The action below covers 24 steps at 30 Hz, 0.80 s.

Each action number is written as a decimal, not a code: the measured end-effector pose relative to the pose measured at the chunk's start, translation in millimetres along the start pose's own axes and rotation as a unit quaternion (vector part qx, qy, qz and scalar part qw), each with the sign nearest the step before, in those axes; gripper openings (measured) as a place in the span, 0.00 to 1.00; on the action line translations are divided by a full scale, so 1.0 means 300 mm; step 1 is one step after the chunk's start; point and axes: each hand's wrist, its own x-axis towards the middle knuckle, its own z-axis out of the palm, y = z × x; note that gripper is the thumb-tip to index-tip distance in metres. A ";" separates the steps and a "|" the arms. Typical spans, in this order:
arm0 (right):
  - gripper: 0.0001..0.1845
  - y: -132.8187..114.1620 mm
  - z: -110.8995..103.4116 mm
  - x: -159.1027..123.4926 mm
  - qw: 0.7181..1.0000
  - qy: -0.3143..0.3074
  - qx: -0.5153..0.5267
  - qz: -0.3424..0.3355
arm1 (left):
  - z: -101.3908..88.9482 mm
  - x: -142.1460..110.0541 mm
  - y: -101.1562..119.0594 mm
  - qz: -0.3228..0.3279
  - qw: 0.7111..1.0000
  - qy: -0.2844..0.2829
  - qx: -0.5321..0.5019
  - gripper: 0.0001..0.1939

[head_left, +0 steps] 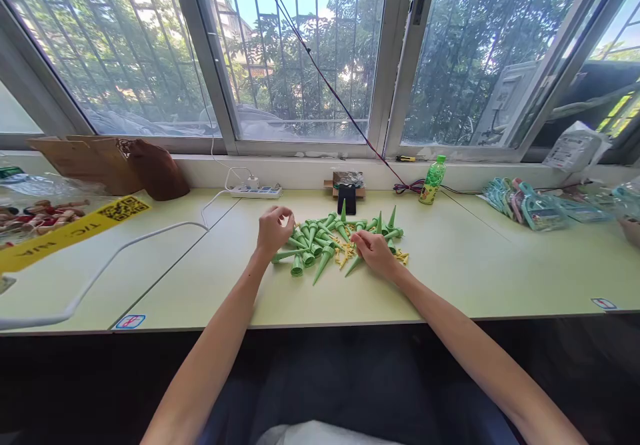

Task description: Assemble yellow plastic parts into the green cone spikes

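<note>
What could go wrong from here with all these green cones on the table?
The small yellow pieces lie loose among the green cones, so the right hand or left hand might scatter some. The cones look round, so a nudged one could roll, perhaps against the black device behind the pile. The bottle stands beside the dark cord; a tug there might tip it.

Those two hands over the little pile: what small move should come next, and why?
Perhaps the left hand should take a green cone: several lie loose just beside it, while the right hand is by the small yellow pieces. Whether either hand already pinches something is too small to tell.
</note>
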 end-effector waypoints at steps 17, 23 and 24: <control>0.28 0.012 -0.003 -0.001 0.999 0.014 -0.032 -0.007 | -0.021 -0.033 0.027 0.089 0.926 -0.366 -0.033 0.08; 0.27 0.012 0.001 -0.002 0.999 0.013 -0.037 -0.012 | -0.016 -0.027 0.023 0.114 0.929 -0.349 -0.045 0.10; 0.27 0.012 0.003 -0.003 0.999 0.013 -0.038 -0.014 | -0.017 -0.027 0.023 0.114 0.935 -0.332 -0.044 0.10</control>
